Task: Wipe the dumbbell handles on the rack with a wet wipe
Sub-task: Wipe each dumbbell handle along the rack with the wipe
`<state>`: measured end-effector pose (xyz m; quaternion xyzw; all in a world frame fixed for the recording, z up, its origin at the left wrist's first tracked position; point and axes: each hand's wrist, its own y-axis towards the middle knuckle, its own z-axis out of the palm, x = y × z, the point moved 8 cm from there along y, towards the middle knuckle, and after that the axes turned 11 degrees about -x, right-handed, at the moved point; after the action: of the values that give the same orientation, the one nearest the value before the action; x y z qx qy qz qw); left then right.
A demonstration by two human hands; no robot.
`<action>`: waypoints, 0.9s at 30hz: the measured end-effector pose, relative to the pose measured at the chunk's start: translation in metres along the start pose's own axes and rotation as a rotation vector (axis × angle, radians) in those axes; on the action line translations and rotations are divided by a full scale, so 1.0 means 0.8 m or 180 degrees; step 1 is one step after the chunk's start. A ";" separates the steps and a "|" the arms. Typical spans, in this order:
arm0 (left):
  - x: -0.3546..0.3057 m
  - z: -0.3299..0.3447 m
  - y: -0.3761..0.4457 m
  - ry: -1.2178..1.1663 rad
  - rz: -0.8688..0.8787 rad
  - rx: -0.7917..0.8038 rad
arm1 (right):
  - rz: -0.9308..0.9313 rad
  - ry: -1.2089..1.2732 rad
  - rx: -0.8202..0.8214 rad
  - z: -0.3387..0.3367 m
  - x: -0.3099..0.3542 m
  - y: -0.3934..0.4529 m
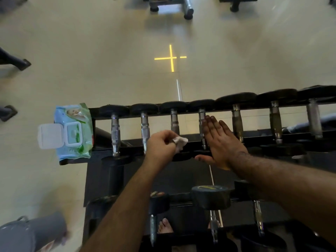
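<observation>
Low in the frame, a lower row of dumbbells (211, 197) waits. At centre the left hand (161, 147) pinches a crumpled wipe (180, 142) at the third handle (175, 122) on the rack (254, 137). The right hand (221, 142) lies flat, fingers spread, beside the fourth handle (202, 124), holding nothing. This looks like mid-wiping (third handle likely); next needs the wipe wrapped around the fourth. The pack (73, 131) sits open at left.
</observation>
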<state>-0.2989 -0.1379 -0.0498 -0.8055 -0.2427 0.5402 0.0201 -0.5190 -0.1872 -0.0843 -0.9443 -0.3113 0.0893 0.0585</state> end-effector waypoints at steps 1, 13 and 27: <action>0.003 -0.001 -0.003 -0.0514 -0.0385 -0.0037 | 0.0007 -0.0019 0.0032 -0.001 -0.001 0.001; -0.059 0.043 -0.093 -0.1943 -0.1467 -0.0089 | 0.2054 0.5214 -0.0354 -0.102 -0.005 -0.052; -0.180 0.080 -0.204 -0.1997 -0.1229 -0.1223 | 0.0809 0.4475 -0.2082 -0.231 -0.073 -0.161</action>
<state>-0.4590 -0.0685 0.0957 -0.5307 -0.4801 0.6906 -0.1046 -0.6017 -0.1290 0.1256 -0.7769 -0.1013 -0.6195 -0.0498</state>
